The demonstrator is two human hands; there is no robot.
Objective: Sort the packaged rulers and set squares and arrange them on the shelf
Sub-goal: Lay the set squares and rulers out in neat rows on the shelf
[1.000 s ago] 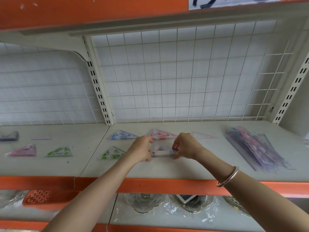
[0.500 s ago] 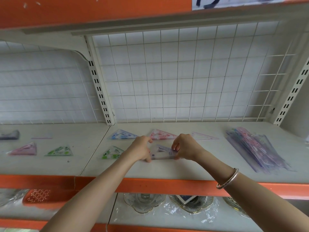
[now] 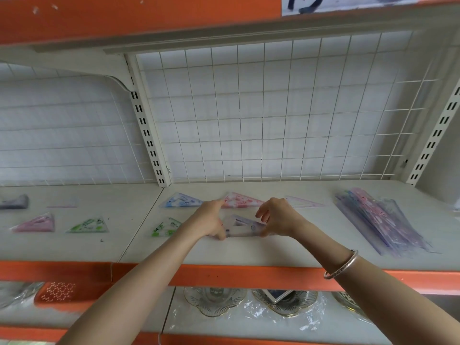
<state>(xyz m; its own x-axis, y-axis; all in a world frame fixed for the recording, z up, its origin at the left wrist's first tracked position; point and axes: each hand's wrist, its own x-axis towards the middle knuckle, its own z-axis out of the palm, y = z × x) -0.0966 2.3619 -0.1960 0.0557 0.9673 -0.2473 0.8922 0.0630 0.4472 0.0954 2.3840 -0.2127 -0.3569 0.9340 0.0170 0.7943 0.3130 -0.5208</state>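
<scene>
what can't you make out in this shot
All head view.
1. Print on the packet between the left hand and right hand: too small, and the hands cover its ends.
2. Count in the pile of packets: overlapping, blurred.
3. Writing on the sign: cut off by the top edge.
4. Far left, the dark item: cut by the left edge, blurred.

Single head-worn wide-angle view, facing a cream shelf board (image 3: 273, 252) at close range.
The camera looks forward and slightly down; the left hand (image 3: 209, 220) and right hand (image 3: 278, 216) reach in from the bottom edge and meet on a clear-wrapped triangular set square (image 3: 242, 226) at centre, with the white wire-grid back panel (image 3: 273, 108) filling the upper frame.
</scene>
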